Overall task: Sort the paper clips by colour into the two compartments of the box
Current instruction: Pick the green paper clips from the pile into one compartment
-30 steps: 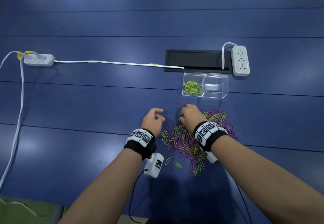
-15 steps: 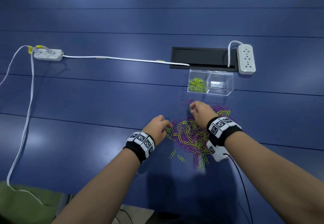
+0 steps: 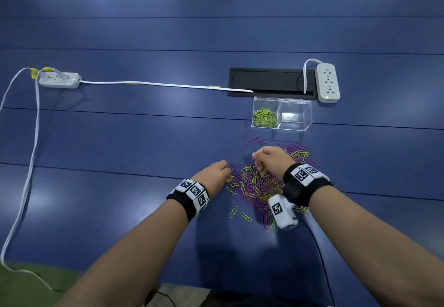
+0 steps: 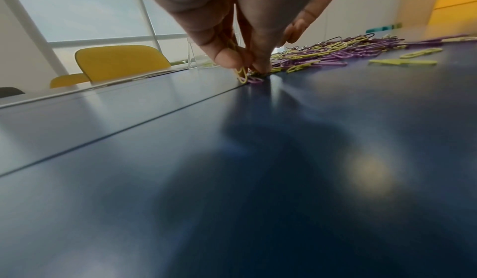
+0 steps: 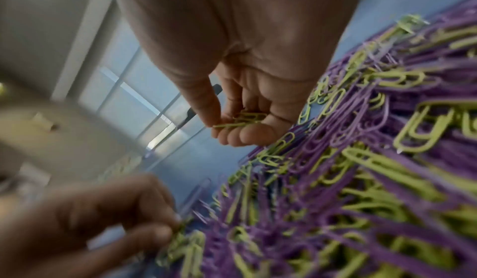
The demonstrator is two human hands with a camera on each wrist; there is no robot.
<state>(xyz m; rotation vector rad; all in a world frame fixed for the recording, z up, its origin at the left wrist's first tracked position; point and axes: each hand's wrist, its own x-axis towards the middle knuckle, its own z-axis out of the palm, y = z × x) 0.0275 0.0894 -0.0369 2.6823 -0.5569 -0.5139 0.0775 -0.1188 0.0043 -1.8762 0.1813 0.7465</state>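
Note:
A heap of purple and yellow-green paper clips lies on the blue table in front of me. My left hand is at the heap's left edge and pinches a yellow-green clip between thumb and fingers, fingertips down on the table. My right hand hovers over the heap's far side, curled round several yellow-green clips in its palm. The clear two-compartment box stands beyond the heap. Its left compartment holds yellow-green clips. I see nothing in the right one.
A black cable hatch sits just behind the box, with a white power strip to its right. Another power strip and its white cord lie at the far left. A few stray clips lie nearest me.
My left hand has dropped from beside the heap down onto its left edge and pinched a clip. The right hand has stayed over the heap's far side. The head view shifted.

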